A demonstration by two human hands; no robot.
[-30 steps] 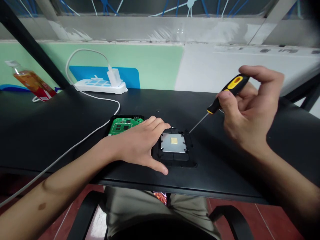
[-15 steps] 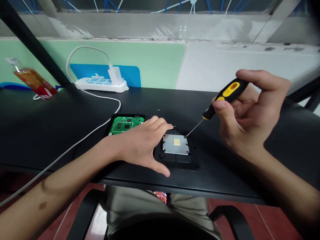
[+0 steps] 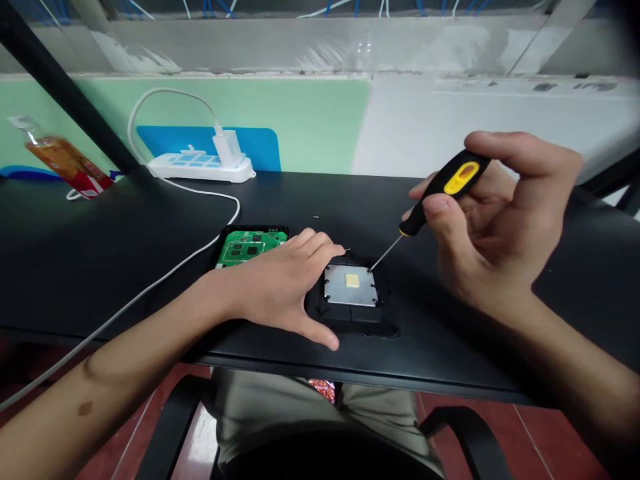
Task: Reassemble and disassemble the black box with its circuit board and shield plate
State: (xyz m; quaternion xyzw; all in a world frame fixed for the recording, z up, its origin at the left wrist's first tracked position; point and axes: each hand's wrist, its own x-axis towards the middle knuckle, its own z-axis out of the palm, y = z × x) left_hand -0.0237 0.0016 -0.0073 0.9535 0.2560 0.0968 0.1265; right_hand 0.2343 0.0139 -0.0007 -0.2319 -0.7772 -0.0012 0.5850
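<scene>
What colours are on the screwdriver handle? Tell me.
The screwdriver handle is black with yellow parts, seen best in the head view.

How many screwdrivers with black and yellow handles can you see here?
1: the black and yellow handled screwdriver, in the right hand, with its tip at the far right corner of the flat silver plate. No others show.
</scene>
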